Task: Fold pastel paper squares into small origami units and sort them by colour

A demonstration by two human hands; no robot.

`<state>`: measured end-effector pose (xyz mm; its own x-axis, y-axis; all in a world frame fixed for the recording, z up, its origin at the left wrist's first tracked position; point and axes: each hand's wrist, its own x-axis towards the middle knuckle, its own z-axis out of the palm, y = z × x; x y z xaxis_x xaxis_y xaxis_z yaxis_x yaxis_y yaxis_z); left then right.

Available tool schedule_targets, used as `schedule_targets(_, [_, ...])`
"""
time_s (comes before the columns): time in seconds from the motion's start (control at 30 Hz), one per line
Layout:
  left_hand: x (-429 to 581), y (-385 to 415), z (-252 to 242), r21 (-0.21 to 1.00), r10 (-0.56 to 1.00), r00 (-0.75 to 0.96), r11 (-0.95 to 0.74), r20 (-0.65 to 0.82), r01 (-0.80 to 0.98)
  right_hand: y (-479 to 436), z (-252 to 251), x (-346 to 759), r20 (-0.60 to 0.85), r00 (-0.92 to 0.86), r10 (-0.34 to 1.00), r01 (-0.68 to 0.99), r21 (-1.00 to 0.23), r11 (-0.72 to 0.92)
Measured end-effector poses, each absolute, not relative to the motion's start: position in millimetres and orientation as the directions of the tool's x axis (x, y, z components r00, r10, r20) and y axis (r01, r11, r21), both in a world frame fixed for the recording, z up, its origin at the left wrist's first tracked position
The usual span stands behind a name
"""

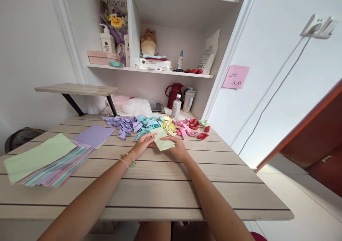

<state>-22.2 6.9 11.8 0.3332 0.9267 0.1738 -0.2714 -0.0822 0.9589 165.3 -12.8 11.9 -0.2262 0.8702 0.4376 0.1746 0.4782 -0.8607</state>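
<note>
A pale green sheet of folding paper (161, 141), partly folded, is held up between my two hands over the table. My left hand (145, 143) grips its left edge, with the fingers partly behind it. On the right side, my right hand (176, 146) pinches the sheet, its fingers lying across the front. Just beyond the hands lies a heap of folded paper boats: purple ones (125, 125), blue ones (149, 122), yellow ones (169, 126), pink ones (185, 129) and red ones (194, 124). A small green folded piece (204, 122) sits at the far right of the heap.
A fanned stack of coloured paper (53, 166) lies on the left of the slatted table (155, 194), a purple sheet (94, 135) beside it. A small raised shelf (77, 89) stands behind. At the back are a bottle (176, 107), a red jug (175, 94) and a tumbler (188, 100).
</note>
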Motion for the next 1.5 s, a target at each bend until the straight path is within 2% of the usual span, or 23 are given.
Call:
schedule_targets(0.13, [-22.7, 7.5, 10.9, 0.956, 0.935, 0.311, -0.082, 0.172, -0.283, -13.3, 13.7, 165.5, 0.438, -0.163, 0.884, 0.151, -0.874, 0.461])
schedule_targets(0.27, [-22.0, 6.7, 12.4, 0.946, 0.935, 0.291, -0.112, 0.204, -0.305, -14.2, 16.0, 165.6, 0.429, -0.126, 0.894, 0.059, -0.897, 0.438])
schedule_targets(0.4, [-23.0, 6.4, 14.4, 0.944, 0.949, 0.233, -0.136, 0.211, -0.302, -14.5, 15.3, 164.3, 0.314, -0.143, 0.939, -0.035, -0.949, 0.312])
schedule_targets(0.5, [-22.8, 6.0, 14.6, 0.947, 0.949, 0.230, -0.145, 0.215, -0.286, -13.3, 13.1, 162.8, 0.231, -0.081, 0.969, -0.071, -0.972, 0.226])
schedule_targets(0.6, [-20.0, 5.3, 14.3, 0.949, 0.948, 0.217, -0.173, 0.233, -0.264, -11.9, 10.7, 161.8, 0.211, -0.014, 0.977, -0.119, -0.971, 0.208])
schedule_targets(0.77, [-16.3, 5.6, 14.2, 0.922, 0.950, 0.150, -0.214, 0.273, -0.322, -13.8, 11.6, 159.9, 0.185, -0.084, 0.979, -0.188, -0.968, 0.167])
schedule_targets(0.83, [-16.6, 5.9, 13.6, 0.927, 0.954, 0.164, -0.189, 0.251, -0.323, -15.4, 13.6, 158.4, 0.176, -0.107, 0.979, -0.186, -0.970, 0.155])
schedule_targets(0.97, [-17.7, 4.3, 11.9, 0.973, 0.937, 0.315, -0.081, 0.149, -0.218, -15.7, 14.1, 156.7, 0.175, -0.086, 0.981, -0.159, -0.974, 0.160])
schedule_targets(1.1, [-16.0, 0.6, 11.7, 0.986, 0.915, 0.394, -0.027, 0.090, -0.163, -11.6, 8.6, 160.2, 0.241, -0.065, 0.968, 0.014, -0.970, 0.242])
schedule_targets(1.17, [-15.0, 0.5, 12.1, 0.981, 0.913, 0.391, -0.048, 0.119, -0.187, -10.1, 7.4, 163.0, 0.265, -0.070, 0.962, 0.072, -0.960, 0.270])
schedule_targets(1.37, [-17.0, 8.2, 10.4, 0.954, 0.923, 0.255, -0.252, 0.287, -0.162, -12.5, 14.1, 165.9, 0.369, -0.235, 0.899, 0.027, -0.922, 0.385])
schedule_targets(1.5, [-16.8, 9.5, 6.3, 0.962, 0.906, 0.325, -0.238, 0.270, -0.137, -11.1, 12.5, 166.1, 0.363, -0.109, 0.925, 0.087, -0.924, 0.373])
